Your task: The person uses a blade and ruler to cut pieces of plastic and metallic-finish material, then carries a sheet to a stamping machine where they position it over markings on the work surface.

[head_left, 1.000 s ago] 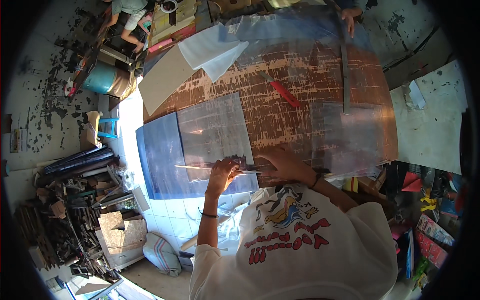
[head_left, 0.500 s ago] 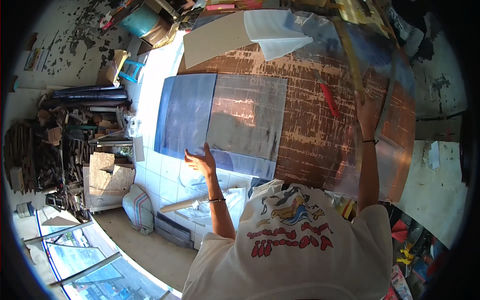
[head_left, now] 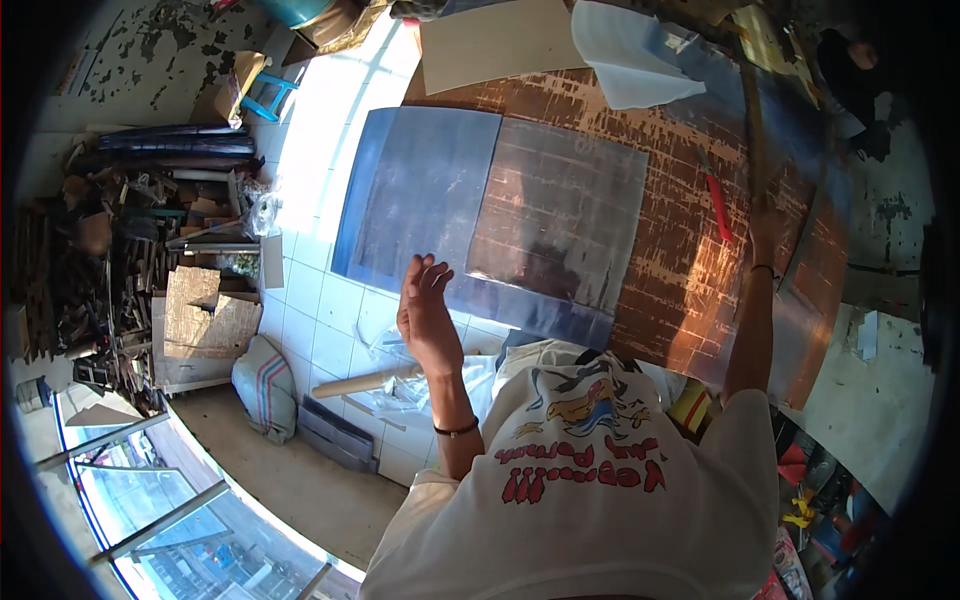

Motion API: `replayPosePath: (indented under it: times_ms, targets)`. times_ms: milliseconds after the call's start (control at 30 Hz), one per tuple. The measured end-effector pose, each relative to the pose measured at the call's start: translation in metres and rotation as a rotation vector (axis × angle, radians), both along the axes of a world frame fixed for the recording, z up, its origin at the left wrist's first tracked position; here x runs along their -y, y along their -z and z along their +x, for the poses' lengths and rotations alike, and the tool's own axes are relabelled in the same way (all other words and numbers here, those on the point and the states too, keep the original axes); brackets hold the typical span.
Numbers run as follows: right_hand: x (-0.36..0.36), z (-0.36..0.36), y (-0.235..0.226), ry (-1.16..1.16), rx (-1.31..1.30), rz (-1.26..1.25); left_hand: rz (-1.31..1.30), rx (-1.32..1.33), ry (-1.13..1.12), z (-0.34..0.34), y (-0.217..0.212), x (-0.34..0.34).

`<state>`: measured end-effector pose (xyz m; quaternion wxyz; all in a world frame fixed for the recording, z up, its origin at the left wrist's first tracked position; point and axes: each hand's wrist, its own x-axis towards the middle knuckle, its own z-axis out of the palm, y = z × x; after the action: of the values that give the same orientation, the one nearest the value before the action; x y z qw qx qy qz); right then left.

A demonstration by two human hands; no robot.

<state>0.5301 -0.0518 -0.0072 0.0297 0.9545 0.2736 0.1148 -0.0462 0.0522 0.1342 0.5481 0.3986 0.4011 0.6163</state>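
My left hand [head_left: 430,318] is raised, fingers loosely bent and holding nothing, over the near edge of a clear bluish plastic sheet [head_left: 425,170]. That sheet lies beside and partly over a greyer see-through sheet [head_left: 560,190] on a worn brown table [head_left: 690,290]. At the right, my right hand [head_left: 767,228] is closed around the near end of a long, narrow flat strip [head_left: 754,130] that runs away across the table. Its fingertips are hard to make out in shadow. A red-handled cutter knife [head_left: 719,208] rests left of the strip, untouched.
A beige board [head_left: 500,45] and a crumpled white sheet [head_left: 635,65] lie at the table's far side. A dark strip [head_left: 803,235] lies right of my right hand. Scrap wood [head_left: 110,240] is piled left, near a white sack [head_left: 265,385] on the floor.
My left hand has turned and its fingers have curled in more. My right hand stays on the strip. The whole view has shifted, so the sheets and knife appear farther right.
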Motion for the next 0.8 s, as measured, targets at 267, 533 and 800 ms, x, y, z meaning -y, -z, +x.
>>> replayPosePath:
  times_ms: [267,533,800]
  targets:
    - [-0.048,-0.165,-0.036,-0.472,-0.384,0.653,0.300,0.235,0.410,0.019,-0.067,-0.042]
    - [-0.116,-0.221,-0.032,-0.592,-0.636,0.515,0.360,0.168,0.506,0.021,-0.087,-0.061]
    - [-0.174,-0.211,-0.007,-0.766,-0.393,0.462,0.426,0.106,0.475,0.019,-0.097,-0.071]
